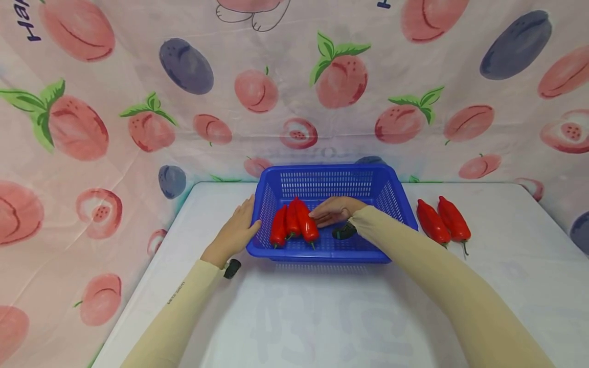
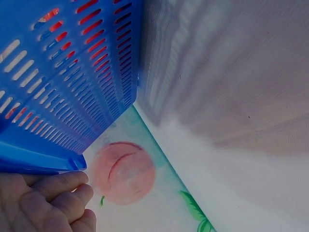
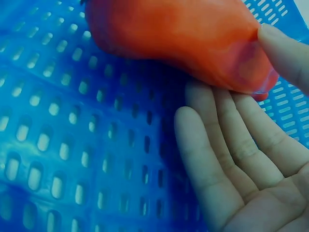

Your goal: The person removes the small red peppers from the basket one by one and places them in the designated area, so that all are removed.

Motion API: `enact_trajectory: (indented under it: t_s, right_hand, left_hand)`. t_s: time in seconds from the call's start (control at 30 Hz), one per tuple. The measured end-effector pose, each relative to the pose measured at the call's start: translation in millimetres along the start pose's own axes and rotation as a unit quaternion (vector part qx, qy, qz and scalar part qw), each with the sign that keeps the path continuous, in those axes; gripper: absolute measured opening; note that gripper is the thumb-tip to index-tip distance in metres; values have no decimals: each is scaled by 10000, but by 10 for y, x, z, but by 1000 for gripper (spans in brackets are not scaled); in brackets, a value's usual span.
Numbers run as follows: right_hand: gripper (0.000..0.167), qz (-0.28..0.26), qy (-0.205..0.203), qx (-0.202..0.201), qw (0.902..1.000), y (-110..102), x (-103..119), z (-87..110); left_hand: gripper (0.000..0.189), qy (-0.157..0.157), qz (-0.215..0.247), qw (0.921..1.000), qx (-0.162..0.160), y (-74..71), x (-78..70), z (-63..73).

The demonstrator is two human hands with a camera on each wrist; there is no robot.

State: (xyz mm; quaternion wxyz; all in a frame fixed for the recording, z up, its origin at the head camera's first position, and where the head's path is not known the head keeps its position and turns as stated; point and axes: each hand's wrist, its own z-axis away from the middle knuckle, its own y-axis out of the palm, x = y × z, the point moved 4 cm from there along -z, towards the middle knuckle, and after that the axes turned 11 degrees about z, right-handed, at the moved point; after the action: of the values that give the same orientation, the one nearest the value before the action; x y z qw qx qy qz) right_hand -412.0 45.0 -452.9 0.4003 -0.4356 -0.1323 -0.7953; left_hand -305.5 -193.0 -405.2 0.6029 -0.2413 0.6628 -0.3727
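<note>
A blue slotted plastic basket point(image 1: 322, 254) stands on the white table. Inside it, on its left side, several long red peppers point(image 1: 278, 228) lie side by side with their stems toward me. My left hand point(image 1: 233, 230) rests against the basket's left rim, fingers stretched along the outside and the thumb near the rim. Within the basket, my right hand point(image 1: 338, 209) touches the rightmost red pepper point(image 1: 306, 225). In the right wrist view its fingers point(image 3: 246, 145) lie nearly straight against the red pepper point(image 3: 178, 38), and the thumb meets the pepper's far end.
Two more red peppers point(image 1: 432, 222) lie on the table to the right of the basket. Behind the white table point(image 1: 322, 317) hangs a fruit-printed cloth point(image 1: 340, 128), close to the basket's back rim.
</note>
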Motion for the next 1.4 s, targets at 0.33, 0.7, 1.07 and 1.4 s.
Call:
enact_trajectory:
  t_s: [0.33,0.7,1.07,1.4]
  right_hand:
    - [43,-32,53,-37,10000,10,-11,-4]
    - [43,18,-12,76,10000,33,0,11]
    - [30,-77,-174,92,9998,34,10,-9]
    - [16,-150,-329,302,9989,34,18,-24]
  left_hand:
    - [70,-38,9,10000,20,4,9,2]
    - [70,-29,48,10000,1,10,10,-3]
    - [71,-35,2,10000,3,12,8,-8]
    - [71,-43,103,9999,-2,1,7,-5]
